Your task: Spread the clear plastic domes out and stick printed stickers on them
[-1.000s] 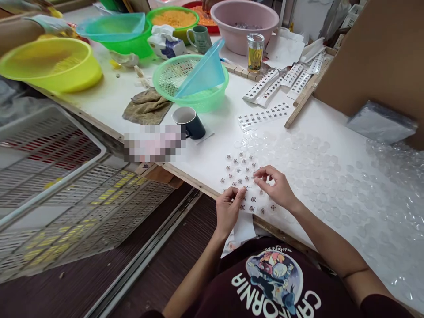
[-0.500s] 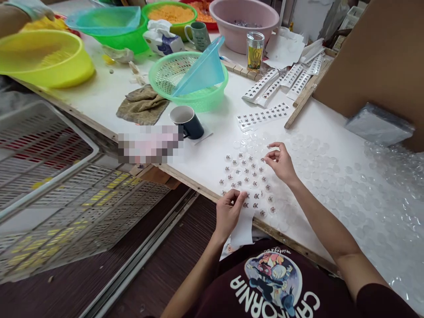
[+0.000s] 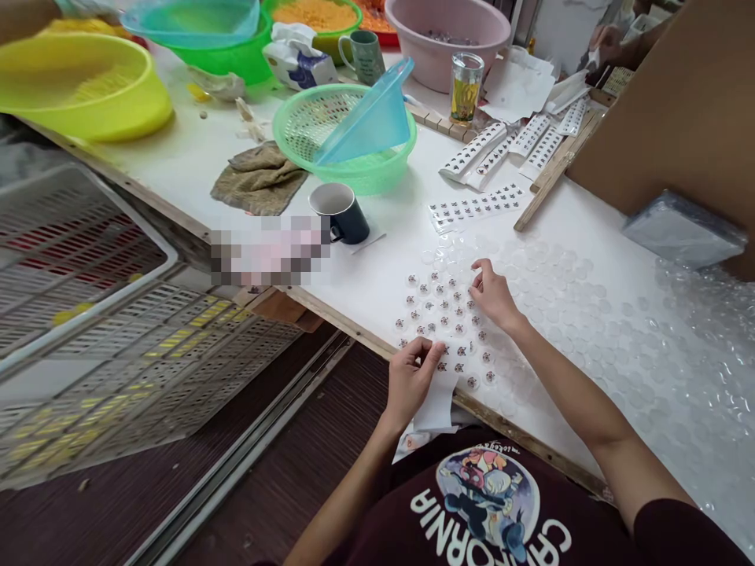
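Note:
My left hand (image 3: 413, 376) pinches a white sheet of small animal-face stickers (image 3: 453, 362) between thumb and fingers at the table's near edge. The sheet's bare white lower part (image 3: 435, 402) hangs over that edge. Over the table, my right hand (image 3: 491, 294) has its fingers curled, with the tips down beside the discs; what they hold, if anything, is too small to make out. Left of it lie several clear round discs with stickers (image 3: 435, 306). Plain clear discs (image 3: 554, 271) spread to the right.
Sticker strips (image 3: 476, 204) lie beyond the discs, near a wooden strip (image 3: 546, 185). A dark mug (image 3: 340, 216), a brown cloth (image 3: 259, 179) and a green basket (image 3: 377, 177) stand left. Farther back are a glass (image 3: 465, 90) and a pink basin (image 3: 445, 35). Another person's arm (image 3: 27, 17) shows top left.
My right hand has come down slightly and its fingers have curled more towards the discs. The left hand still grips the sticker sheet. The view has shifted a little.

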Motion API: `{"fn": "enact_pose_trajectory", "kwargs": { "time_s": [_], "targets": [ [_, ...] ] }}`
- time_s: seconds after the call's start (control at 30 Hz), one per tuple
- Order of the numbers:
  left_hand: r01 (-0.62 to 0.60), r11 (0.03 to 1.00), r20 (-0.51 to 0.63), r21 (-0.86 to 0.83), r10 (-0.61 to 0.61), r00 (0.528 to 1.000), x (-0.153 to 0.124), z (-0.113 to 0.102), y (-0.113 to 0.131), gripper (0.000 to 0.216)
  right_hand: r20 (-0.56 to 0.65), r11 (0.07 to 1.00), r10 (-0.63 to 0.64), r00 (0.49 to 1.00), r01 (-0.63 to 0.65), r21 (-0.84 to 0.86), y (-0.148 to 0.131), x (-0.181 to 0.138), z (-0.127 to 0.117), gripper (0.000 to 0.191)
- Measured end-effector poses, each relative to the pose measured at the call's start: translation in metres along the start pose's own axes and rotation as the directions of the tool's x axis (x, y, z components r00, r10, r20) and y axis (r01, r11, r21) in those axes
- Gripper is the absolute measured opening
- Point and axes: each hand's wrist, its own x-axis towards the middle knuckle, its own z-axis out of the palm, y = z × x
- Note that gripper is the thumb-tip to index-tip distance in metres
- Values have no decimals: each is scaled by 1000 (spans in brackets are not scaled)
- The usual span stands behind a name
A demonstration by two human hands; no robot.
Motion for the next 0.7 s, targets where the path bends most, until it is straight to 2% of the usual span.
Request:
{"fn": "enact_pose_trajectory", "kwargs": {
  "time_s": [0.1,0.2,0.27,0.37,0.43,0.5,0.6,0.7],
  "targets": [
    [-6,1000,4,-2,6,1000,0,0,0,39,-35,967,-105,994,94,-235,-5,-2,5,42],
    [-13,1000,8,-8,13,1000,0,0,-2,38,-77,947,-131,988,101,-305,-5,0,1,41],
    [-17,1000,13,-12,17,1000,0,0,-3,37,-136,967,-114,984,79,-243,-2,4,-6,34],
    [-25,999,22,-19,26,999,0,-1,-5,37,-193,1000,-28,981,28,-1,7,9,-21,11],
    [-26,999,23,-22,27,999,-1,-1,-6,37,-158,983,51,986,-22,182,13,10,-29,8],
    [-25,999,20,-20,26,999,-1,-1,-6,36,-87,952,114,990,-84,293,18,7,-35,9],
    [-29,1000,17,-13,29,999,0,0,-6,35,16,935,169,985,-166,313,18,-1,-38,6],
    [-33,999,19,-9,33,999,-1,0,-5,34,60,947,206,977,-215,241,14,-7,-36,3]
  ]
}}
